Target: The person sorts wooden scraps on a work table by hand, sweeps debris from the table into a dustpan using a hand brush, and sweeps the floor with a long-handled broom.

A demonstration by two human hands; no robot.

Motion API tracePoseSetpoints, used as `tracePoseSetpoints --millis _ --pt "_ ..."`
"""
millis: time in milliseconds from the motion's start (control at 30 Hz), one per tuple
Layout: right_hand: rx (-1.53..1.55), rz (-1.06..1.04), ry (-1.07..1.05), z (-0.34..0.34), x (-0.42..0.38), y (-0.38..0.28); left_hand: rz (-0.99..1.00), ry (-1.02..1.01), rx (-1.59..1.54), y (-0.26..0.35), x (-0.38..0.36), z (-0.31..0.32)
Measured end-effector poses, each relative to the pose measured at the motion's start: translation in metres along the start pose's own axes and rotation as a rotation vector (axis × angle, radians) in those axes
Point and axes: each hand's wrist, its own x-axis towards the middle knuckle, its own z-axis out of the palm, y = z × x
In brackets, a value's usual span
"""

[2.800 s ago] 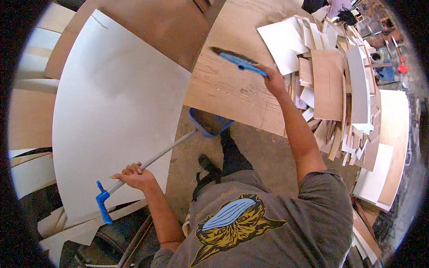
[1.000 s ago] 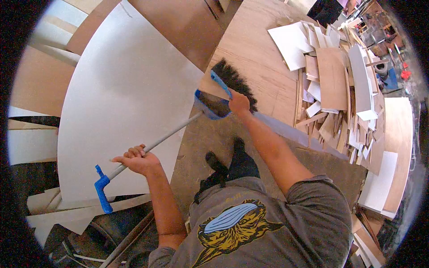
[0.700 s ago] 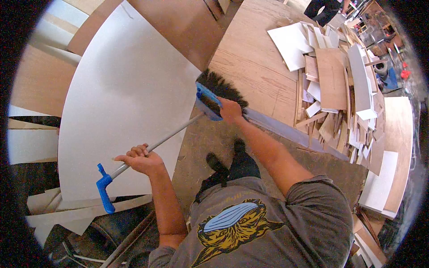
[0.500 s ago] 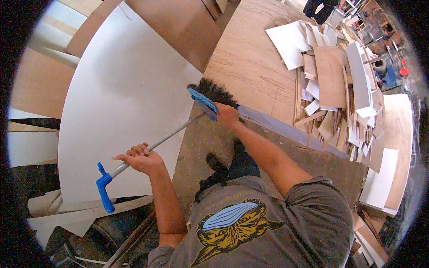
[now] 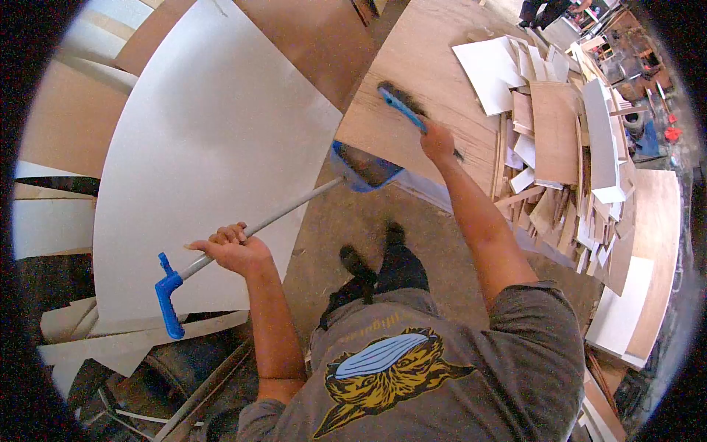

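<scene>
My left hand (image 5: 234,249) is wrapped round the grey pole of a long-handled dustpan (image 5: 294,202). A blue grip tops the pole's near end, below and left of that hand. The blue pan, dark inside, is at the pole's far end, right at the near edge of the plywood sheet (image 5: 434,44). My right hand (image 5: 440,140) grips a hand brush (image 5: 401,109) with a blue back and dark bristles, held over the plywood. The bristles look smeared by motion, and the fingers partly hide the brush's near end.
Left of the pole lies a large white board (image 5: 213,125) with a curved edge. A heap of wood and white board offcuts (image 5: 552,132) sits on the plywood's right side. My feet (image 5: 361,265) stand on the brown floor. Another person's dark-clad legs (image 5: 541,13) show at the top.
My right hand has carried the brush up and right, from over the dustpan onto the plywood. The pan is now uncovered. My left hand keeps its hold with little movement.
</scene>
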Motion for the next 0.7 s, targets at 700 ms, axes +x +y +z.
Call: tracePoseSetpoints --millis 700 --pt "0.19 -0.256 0.056 -0.011 -0.034 -0.035 -0.006 0.008 -0.024 0.001 0.004 -0.005"
